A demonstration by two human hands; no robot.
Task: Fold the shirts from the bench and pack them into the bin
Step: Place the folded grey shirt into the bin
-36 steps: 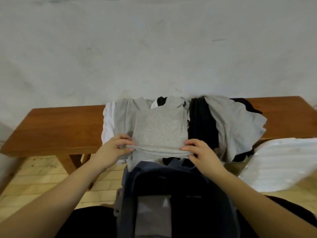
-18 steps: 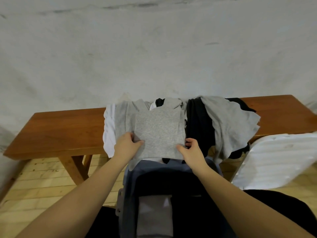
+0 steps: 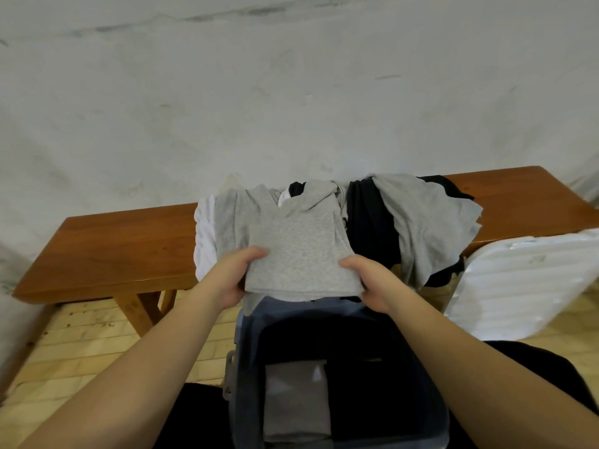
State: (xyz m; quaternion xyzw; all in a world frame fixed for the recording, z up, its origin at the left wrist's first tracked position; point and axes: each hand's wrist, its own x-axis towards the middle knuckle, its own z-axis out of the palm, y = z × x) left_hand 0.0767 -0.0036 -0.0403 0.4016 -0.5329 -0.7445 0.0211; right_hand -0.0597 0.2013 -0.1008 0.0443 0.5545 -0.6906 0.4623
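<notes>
Change: the folded grey cotton shirt [image 3: 299, 254] has come up off the brown wooden worktop [image 3: 123, 244], nearer the dark blue plastic bin [image 3: 246, 322].
Hands: left hand [image 3: 231, 277] and right hand [image 3: 369, 280] grasp its side edges.
Meaning: folding looks done; packing comes next.

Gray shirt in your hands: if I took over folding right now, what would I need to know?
Left hand: its grip pinches the left edge of the folded gray shirt.
Right hand: grips the right edge.
The shirt is held just above the near edge of the bench, right behind the bin.
Done: this shirt is folded; a gray folded piece already lies in the bin.
Left: lower this one in, then fold the pile of gray, black and white shirts on the bench.
</notes>
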